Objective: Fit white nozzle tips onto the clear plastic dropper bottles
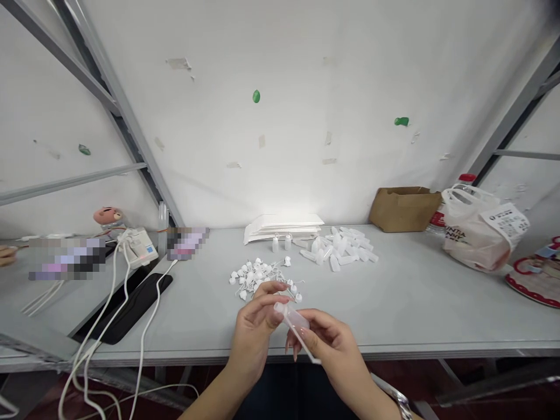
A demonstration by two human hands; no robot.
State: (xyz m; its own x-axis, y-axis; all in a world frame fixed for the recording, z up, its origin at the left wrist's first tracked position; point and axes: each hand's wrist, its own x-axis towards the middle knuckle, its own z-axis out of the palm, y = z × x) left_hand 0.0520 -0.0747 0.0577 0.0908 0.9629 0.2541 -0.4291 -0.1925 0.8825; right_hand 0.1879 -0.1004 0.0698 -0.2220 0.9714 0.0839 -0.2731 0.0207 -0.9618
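Frosted plastic bottle (292,318): held crosswise in the air betw. both hands, just above table's front edge, one end up-left.
L hand (252,333): closed, fingers wrapped on bottle's up-left end.
R hand (336,357): closed, thumb + fingers pinching bottle's lower end.
Tube (305,344): thin, white, runs down from bottle past R fingers; can't tell if it's fitted inside.
Bracelet (401,401): metal, on R wrist.
Caps (258,279): white, loose heap w/ thin tubes attached, on table just beyond L hand, not touching.
Bottles (339,248): frosted heap, further back, well apart from hands.
Upright pair (282,242): 2 small white bottles standing next to heap.
Packets (282,227): white stack at wall.
Table (415,309): grey.
Other person's hand (6,255): far left, by the side table, well apart.
Cables (105,303): white, looped over table's left end.
Bags (475,230): white plastic bag right; brown paper bag (405,209) beside it.
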